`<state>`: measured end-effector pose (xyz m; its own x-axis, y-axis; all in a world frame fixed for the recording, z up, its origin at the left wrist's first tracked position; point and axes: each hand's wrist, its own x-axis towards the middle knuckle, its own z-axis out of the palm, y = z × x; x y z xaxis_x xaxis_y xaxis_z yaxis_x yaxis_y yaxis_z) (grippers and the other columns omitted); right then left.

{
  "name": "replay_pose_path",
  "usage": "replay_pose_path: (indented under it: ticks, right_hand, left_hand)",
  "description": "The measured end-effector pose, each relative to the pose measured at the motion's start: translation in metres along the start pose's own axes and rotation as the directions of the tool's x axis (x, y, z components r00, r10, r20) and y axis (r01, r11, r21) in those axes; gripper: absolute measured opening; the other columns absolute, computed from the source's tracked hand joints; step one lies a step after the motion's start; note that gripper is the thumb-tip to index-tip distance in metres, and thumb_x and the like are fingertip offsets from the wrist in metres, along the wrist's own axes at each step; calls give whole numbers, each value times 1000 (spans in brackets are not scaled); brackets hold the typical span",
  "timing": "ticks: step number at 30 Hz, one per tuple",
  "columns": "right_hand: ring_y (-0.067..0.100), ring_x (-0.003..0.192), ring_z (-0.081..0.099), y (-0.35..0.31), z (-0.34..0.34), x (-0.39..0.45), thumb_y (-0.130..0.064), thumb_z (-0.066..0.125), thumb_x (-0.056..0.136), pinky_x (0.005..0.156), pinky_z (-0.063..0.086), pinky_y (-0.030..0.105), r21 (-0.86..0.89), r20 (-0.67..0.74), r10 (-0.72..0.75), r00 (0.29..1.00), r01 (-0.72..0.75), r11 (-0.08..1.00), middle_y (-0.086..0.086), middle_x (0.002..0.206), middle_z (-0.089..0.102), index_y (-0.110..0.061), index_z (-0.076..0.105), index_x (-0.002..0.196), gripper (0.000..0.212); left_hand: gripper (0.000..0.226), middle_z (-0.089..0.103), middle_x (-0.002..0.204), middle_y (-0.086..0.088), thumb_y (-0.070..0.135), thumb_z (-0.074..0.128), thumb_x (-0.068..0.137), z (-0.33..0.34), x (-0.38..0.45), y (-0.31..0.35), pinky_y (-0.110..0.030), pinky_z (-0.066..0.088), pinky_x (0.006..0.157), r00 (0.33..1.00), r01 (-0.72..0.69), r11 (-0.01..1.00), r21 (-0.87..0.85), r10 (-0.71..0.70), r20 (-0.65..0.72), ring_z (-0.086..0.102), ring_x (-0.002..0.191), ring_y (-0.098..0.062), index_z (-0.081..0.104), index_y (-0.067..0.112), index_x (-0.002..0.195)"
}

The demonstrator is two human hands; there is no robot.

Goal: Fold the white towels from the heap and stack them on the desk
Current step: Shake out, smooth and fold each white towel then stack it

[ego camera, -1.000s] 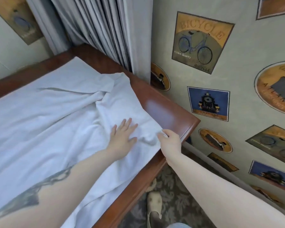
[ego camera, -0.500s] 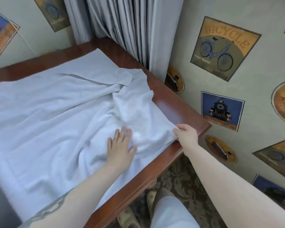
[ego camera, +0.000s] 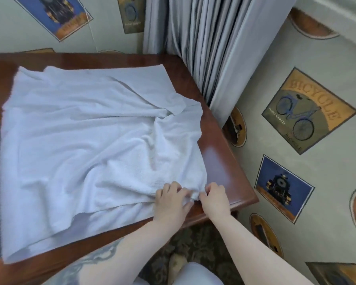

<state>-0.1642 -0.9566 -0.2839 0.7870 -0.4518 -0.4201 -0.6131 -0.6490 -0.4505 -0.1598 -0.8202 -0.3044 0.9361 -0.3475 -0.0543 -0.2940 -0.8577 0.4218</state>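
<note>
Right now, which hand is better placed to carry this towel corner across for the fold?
Probably the right hand: it pinches the rumpled white terry towel's near corner; the left hand grips behind it.

Grey pleated curtain (ego camera: pixel 210 48) hangs well beyond the fingertips, up and a bit to the right. Wallpaper w/ framed prints: "BICYCLE" sign (ego camera: pixel 308 112) far right of the fingers & higher up; blue locomotive print (ego camera: pixel 283 187) right of the fingers, approx level w/ them; another blue train print (ego camera: pixel 59 14) far up-left. Dark patterned carpet (ego camera: pixel 195 243) below the fingers, nearer the viewer. Pale shoe (ego camera: pixel 176 265) on it, partly hidden.
</note>
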Motion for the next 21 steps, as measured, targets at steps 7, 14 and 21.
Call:
replay_pose_path:
  ticks: [7,14,21]
  right_hand:
    - [29,89,63,15,-16,10,-27,61,92,78,52,37,442,207,-76,976,-24,897,12,97,66,-16,56,92,12]
    - [19,72,67,22,-16,7,-26,61,94,67,58,33,417,113,16,993,-62,907,7,86,69,-15,59,90,12]
    - [18,72,54,-2,-6,3,-11,61,91,64,48,30,581,269,155,951,-288,761,7,79,59,-10,54,84,10]
  left_hand:
    - [19,51,110,16,44,54,94,20,15,17,-24,18,86,989,93,985,-144,-108,-99,41,111,-10,64,37,109]
    - [22,60,97,13,45,61,90,32,3,17,-25,20,87,953,81,957,-279,-156,-261,51,102,-10,76,30,94]
    - [26,60,98,12,47,62,90,34,0,11,-26,23,90,945,39,939,-343,-146,-291,51,101,-11,76,25,89]
